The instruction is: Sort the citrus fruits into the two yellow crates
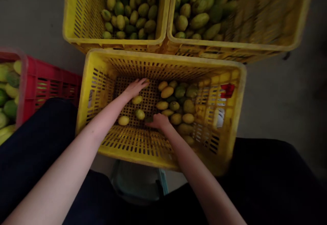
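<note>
left hand (135,87) | flat on crate floor | mango (137,99) just beside wrist

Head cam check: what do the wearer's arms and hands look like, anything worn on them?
Both forearms are bare up to the picture's edge, with no sleeves showing. The left hand and right hand have no gloves, and no watch, bracelet or ring is visible, though the dim light hides fine detail. Dark clothing covers the lap below the arms.

The near yellow crate (163,59) sits open and nearly empty, its slatted bottom showing. Small yellow-green mangoes (178,107) lie heaped toward its right side; three loose ones (140,114) lie apart at the left, on the floor of the crate.
</note>
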### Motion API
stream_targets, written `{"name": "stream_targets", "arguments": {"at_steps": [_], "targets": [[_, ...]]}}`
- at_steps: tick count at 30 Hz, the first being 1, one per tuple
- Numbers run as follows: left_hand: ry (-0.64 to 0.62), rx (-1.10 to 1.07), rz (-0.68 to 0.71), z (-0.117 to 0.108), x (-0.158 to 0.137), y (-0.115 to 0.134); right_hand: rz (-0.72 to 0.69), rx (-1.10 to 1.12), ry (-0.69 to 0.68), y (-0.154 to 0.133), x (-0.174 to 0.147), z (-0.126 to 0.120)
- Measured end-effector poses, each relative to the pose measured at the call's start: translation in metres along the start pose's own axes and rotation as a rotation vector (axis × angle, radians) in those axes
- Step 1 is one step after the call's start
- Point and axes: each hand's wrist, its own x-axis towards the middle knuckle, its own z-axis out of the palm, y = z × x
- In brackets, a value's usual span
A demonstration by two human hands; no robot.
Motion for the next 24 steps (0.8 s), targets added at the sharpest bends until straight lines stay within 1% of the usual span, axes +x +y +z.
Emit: {"name": "stream_targets", "arguments": {"at_steps": [2,7,12,15,17,18,20,22,24], "targets": [[-0.028,0.023,0.029,0.0,0.009,0.0,0.02,0.0,-0.037,0.001,0.001,0.003],[0.01,0.156,-0.098,-0.004,0.017,0.0,0.031,-0.002,-0.063,0.003,0.003,0.002],[-0.082,0.291,-0.035,-0.002,0.012,-0.011,0.038,0.01,-0.041,0.002,0.004,0.002],[-0.131,0.282,-0.045,0.0,0.008,-0.013,0.019,0.044,-0.014,0.004,0.006,0.005],[-0.147,0.264,-0.052,-0.005,0.005,-0.012,-0.02,0.075,0.014,0.005,0.007,0.007],[-0.13,0.25,-0.057,-0.011,0.002,-0.01,-0.041,0.089,0.026,0.004,0.008,0.009],[-0.046,0.215,-0.077,-0.03,-0.007,-0.004,-0.069,0.109,0.048,0.003,0.007,0.012],[0.039,0.182,-0.093,-0.057,-0.024,0.004,-0.069,0.123,0.073,-0.001,0.004,0.012],[0.082,0.172,-0.061,-0.09,-0.049,0.014,-0.05,0.148,0.116,-0.004,-0.002,0.007]]}}
